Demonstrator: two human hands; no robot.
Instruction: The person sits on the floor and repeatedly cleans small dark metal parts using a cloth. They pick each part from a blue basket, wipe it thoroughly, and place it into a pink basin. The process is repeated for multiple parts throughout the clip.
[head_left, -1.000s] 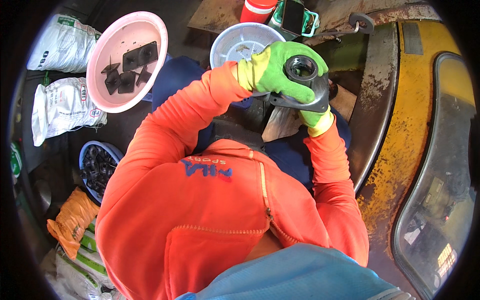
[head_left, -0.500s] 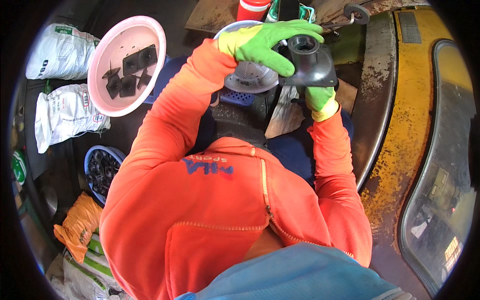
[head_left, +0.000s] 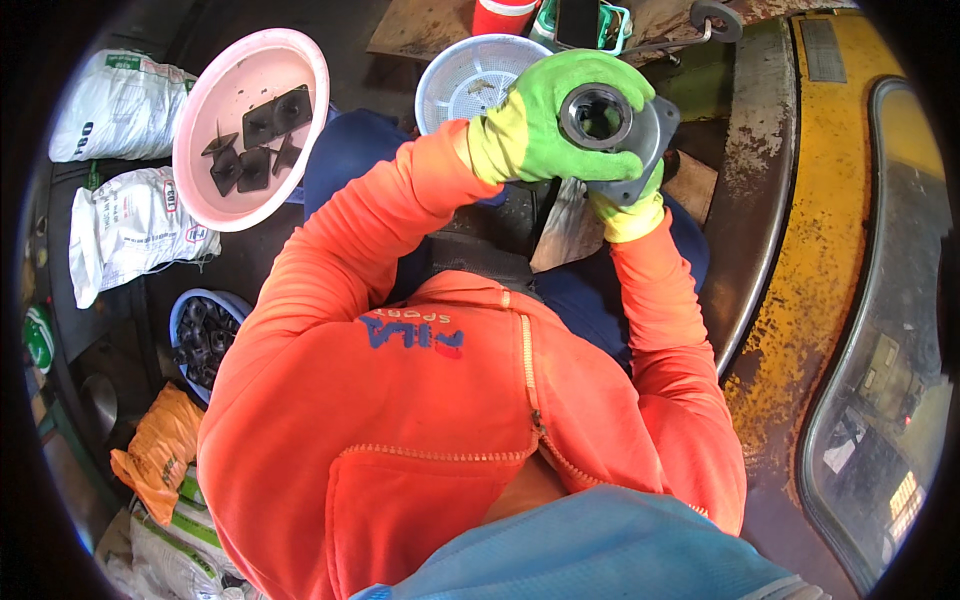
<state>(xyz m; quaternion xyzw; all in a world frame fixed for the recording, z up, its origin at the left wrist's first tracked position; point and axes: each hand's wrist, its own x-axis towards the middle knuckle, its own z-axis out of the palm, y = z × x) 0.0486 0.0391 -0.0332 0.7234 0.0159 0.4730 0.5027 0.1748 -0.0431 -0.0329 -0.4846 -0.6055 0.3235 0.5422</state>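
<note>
A black square-flanged part [head_left: 657, 132] with a round open neck is held up in front of me, tilted. My left hand [head_left: 545, 118], in a green and yellow glove, wraps its fingers and thumb round the neck. From below, my right hand [head_left: 632, 212], in the same kind of glove, grips the part's underside; its fingers are mostly hidden by the flange. Just behind my left hand lies a pale blue mesh basket [head_left: 436, 88], partly covered by the glove.
Several black square-flanged pieces lie in a pink basin [head_left: 190, 130] at the left. A blue basket [head_left: 240, 305] of black parts stands nearer. White sacks [head_left: 140, 235] and an orange bag [head_left: 158, 450] line the left. On the right is a rusty yellow machine panel [head_left: 770, 400].
My left hand has gone from hovering beside the part, fingers spread, to closing round its neck. The part has tilted and shifted slightly left and down, uncovering more of the mesh basket.
</note>
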